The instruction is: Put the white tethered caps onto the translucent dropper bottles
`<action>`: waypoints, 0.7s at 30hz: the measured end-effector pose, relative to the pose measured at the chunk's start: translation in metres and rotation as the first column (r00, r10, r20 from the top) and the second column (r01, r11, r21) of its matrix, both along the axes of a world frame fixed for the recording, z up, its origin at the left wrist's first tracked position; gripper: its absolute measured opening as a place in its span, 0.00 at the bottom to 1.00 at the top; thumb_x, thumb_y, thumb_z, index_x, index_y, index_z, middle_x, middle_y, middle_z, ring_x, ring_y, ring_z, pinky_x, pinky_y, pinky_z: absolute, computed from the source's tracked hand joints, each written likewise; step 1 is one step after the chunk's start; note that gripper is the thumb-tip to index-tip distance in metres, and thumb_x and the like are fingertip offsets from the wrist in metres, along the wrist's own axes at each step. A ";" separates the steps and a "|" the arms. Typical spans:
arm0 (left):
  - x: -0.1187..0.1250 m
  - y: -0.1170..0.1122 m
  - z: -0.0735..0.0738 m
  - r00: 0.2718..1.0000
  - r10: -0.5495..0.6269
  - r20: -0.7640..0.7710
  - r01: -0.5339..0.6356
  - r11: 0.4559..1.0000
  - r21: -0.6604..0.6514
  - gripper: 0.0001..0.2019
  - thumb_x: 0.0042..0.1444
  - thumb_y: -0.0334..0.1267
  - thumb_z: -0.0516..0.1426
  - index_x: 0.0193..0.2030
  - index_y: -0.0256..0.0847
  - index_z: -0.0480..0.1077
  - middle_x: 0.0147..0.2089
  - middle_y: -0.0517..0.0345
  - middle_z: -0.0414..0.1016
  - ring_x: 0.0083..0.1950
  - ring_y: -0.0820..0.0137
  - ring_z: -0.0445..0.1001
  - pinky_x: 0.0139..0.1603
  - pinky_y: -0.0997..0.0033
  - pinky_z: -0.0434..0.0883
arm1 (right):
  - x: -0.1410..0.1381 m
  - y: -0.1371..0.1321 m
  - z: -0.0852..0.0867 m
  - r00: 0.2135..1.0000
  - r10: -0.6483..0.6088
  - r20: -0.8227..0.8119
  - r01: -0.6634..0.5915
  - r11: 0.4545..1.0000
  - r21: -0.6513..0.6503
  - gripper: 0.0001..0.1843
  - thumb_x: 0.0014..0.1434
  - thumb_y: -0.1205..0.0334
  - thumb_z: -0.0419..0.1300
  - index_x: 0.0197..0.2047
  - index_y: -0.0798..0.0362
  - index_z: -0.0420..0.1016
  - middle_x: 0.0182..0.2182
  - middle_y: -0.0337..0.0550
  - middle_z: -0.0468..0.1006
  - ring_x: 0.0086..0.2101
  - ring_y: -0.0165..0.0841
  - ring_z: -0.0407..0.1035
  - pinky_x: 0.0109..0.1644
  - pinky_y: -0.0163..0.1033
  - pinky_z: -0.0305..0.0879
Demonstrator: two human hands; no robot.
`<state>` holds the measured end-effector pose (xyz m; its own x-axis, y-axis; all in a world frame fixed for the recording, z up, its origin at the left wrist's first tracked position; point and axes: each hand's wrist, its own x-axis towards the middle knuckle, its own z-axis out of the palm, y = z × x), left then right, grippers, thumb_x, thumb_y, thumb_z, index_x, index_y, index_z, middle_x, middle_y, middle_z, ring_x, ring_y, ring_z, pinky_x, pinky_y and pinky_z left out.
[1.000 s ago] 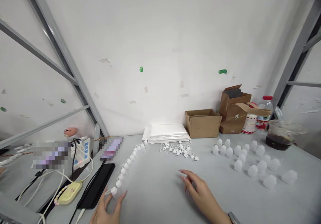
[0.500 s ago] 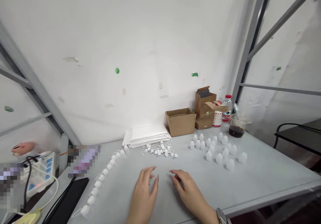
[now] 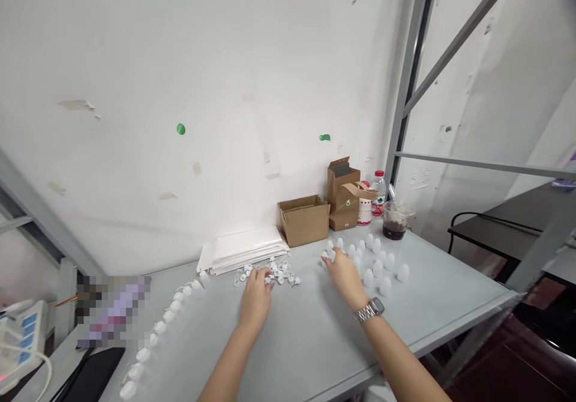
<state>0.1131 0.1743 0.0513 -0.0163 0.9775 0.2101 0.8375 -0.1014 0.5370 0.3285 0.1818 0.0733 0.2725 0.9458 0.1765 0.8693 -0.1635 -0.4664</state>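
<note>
My left hand is at the front of a heap of small white cap-like pieces with thin loops. Its fingers curve down onto the heap, with a gap between thumb and forefinger. To the right, my right hand reaches the near-left side of a group of frosted white egg-shaped pieces. Thumb and forefinger are around one egg-shaped piece, partly hidden by the fingers. A slanting row of white pieces with caps and loops runs along the left of the table.
Behind the heap lies a stack of white sheets. An open cardboard box, a brown paper bag, a bottle and a tub of dark liquid stand along the back. A black flat object and a power strip are at left.
Both hands have moved away from the front middle: the left forward to the heap, the right forward and rightward to the egg-shaped pieces. The view has turned right.
</note>
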 end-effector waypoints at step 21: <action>-0.057 0.018 0.005 0.983 0.174 -0.067 -0.182 0.973 -0.142 0.12 0.44 0.28 0.57 0.39 0.40 0.66 0.45 0.49 0.69 0.46 0.64 0.70 0.41 0.70 0.63 | -0.022 -0.014 -0.034 0.991 0.106 -0.081 -0.095 0.987 0.128 0.13 0.59 0.58 0.46 0.39 0.55 0.68 0.31 0.44 0.75 0.28 0.33 0.69 0.29 0.35 0.56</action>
